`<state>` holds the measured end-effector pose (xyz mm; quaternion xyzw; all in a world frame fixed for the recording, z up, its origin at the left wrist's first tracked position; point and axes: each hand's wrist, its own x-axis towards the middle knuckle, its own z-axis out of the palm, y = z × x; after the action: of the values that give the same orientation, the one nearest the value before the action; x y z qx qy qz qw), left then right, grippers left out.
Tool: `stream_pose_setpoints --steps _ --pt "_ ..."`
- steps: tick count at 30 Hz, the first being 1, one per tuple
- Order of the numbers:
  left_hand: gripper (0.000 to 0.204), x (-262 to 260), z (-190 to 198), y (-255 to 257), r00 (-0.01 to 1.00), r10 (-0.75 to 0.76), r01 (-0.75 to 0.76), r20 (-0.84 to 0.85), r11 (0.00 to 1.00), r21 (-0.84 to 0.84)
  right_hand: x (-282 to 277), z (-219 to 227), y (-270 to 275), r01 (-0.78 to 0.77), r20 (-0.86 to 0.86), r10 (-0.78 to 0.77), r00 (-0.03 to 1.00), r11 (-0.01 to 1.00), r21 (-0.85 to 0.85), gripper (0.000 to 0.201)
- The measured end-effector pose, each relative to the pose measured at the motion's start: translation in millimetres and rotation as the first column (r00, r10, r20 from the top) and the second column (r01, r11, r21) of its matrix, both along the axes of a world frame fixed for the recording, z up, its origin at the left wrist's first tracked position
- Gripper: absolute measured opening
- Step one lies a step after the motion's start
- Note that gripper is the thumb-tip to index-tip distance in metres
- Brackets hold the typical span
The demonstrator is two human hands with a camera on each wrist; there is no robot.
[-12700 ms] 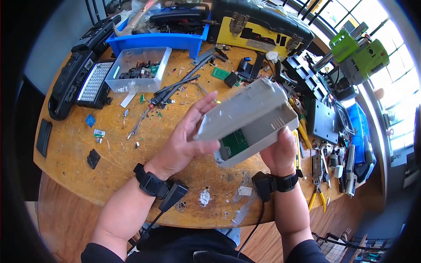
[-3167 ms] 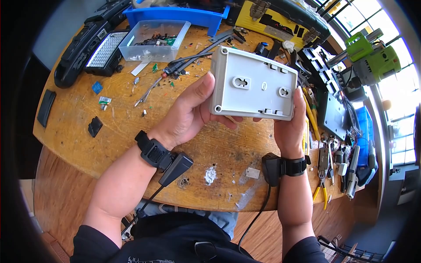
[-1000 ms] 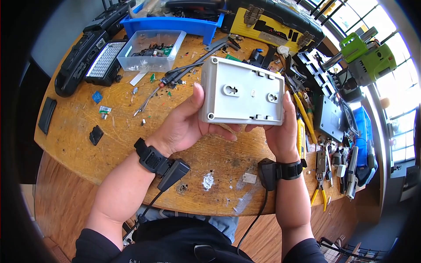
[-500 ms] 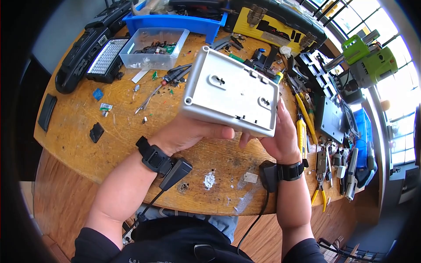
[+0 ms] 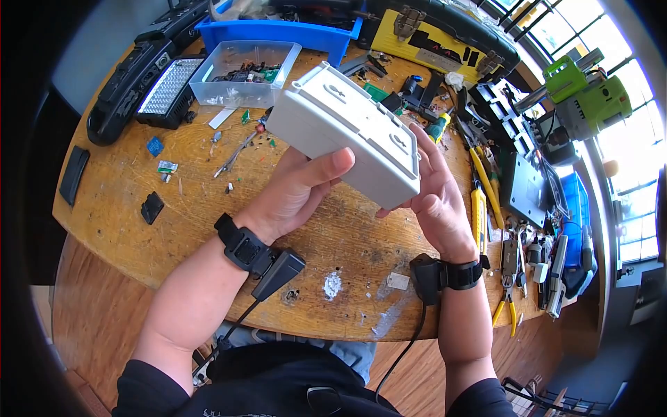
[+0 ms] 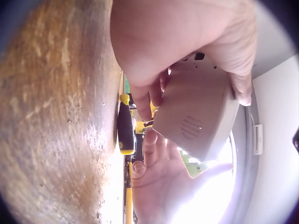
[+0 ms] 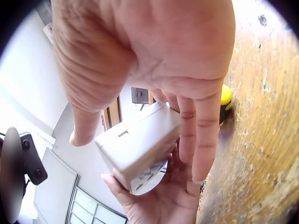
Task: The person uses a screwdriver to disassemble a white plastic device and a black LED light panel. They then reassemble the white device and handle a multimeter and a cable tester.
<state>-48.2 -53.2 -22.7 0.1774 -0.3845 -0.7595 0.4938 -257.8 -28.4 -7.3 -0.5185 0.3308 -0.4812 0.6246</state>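
Note:
A light grey plastic box is held tilted above the table, one long side wall towards the head camera, its keyhole-slotted face upward. My left hand grips it, thumb against that wall and fingers beneath. In the left wrist view, vent slots show on the box below my left hand. My right hand lies at the box's right end, fingers extended and thumb apart from the box. The right wrist view shows straight fingers of my right hand beside the box.
Behind the box stand a clear bin of small parts, a blue tray and a yellow-black toolbox. Pliers, a yellow cutter and a screwdriver lie to the right. A green power tool stands farther right.
The box, earlier turned with its open interior showing, has been flipped slotted face up. Since then it has tilted back and moved left. My right thumb has come off it; my left thumb has moved onto the side.

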Motion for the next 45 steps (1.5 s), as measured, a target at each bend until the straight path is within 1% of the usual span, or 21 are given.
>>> stream_pose_setpoints --steps 7,18,20,26,27,28,29,32,34,38,40,44,45 --pt "0.09 -0.8 -1.0 0.3 0.996 0.029 -0.029 0.086 1.0 -0.008 3.9 4.5 2.4 0.024 0.031 -0.026 0.999 0.999 0.047 0.118" --pt "0.085 -0.8 1.4 -0.1 0.996 0.002 0.001 0.09 0.999 -0.04 0.1 -3.0 0.9 0.026 -0.026 -0.025 0.999 0.999 0.041 0.12" --pt "0.084 -0.6 -0.7 -0.8 0.996 0.006 -0.002 0.088 0.999 -0.041 1.1 -5.4 0.9 0.062 -0.08 -0.062 0.995 0.998 -0.009 0.118" --pt "0.084 0.6 -1.8 -1.7 0.997 0.007 -0.003 0.074 0.999 -0.042 1.6 -3.4 1.9 0.061 -0.083 -0.06 0.995 0.998 0.013 0.118" --pt "0.089 1.2 -0.6 -1.9 0.995 -0.009 0.014 0.098 0.999 -0.047 1.0 -2.4 2.1 0.063 -0.082 -0.061 0.995 0.998 0.013 0.118" --pt "0.095 1.5 0.4 -2.1 0.992 -0.024 0.031 0.122 0.998 -0.051 0.3 -0.7 2.1 0.044 -0.077 -0.043 0.996 0.999 0.019 0.114" --pt "0.095 1.6 0.9 -2.1 0.992 -0.026 0.032 0.122 0.998 -0.052 -0.2 0.3 1.9 0.026 -0.073 -0.024 0.997 0.999 0.024 0.11" --pt "0.095 1.5 1.0 -1.5 0.992 -0.037 0.042 0.118 0.998 -0.038 -0.1 0.0 1.6 0.032 -0.076 -0.031 0.997 0.999 0.015 0.11" --pt "0.089 0.9 -0.2 -1.5 0.996 -0.018 0.02 0.083 1.0 -0.023 0.5 1.3 1.8 0.039 -0.088 -0.038 0.995 0.999 0.01 0.11" --pt "0.09 1.2 0.9 -1.0 0.996 -0.019 0.021 0.091 1.0 -0.021 1.4 3.0 2.4 0.057 -0.102 -0.057 0.993 0.998 0.001 0.111" --pt "0.095 1.2 1.7 -0.7 0.992 -0.02 0.024 0.123 0.999 -0.03 1.7 2.8 2.3 0.059 -0.101 -0.059 0.993 0.998 -0.002 0.111" --pt "0.095 0.9 2.5 -0.6 0.992 -0.02 0.023 0.124 0.999 -0.027 0.6 3.6 2.7 0.057 -0.118 -0.056 0.991 0.998 0.0 0.11" --pt "0.091 0.5 1.3 -1.1 0.994 -0.01 0.014 0.108 0.999 -0.036 0.4 3.6 2.5 0.056 -0.119 -0.056 0.991 0.998 -0.001 0.11"
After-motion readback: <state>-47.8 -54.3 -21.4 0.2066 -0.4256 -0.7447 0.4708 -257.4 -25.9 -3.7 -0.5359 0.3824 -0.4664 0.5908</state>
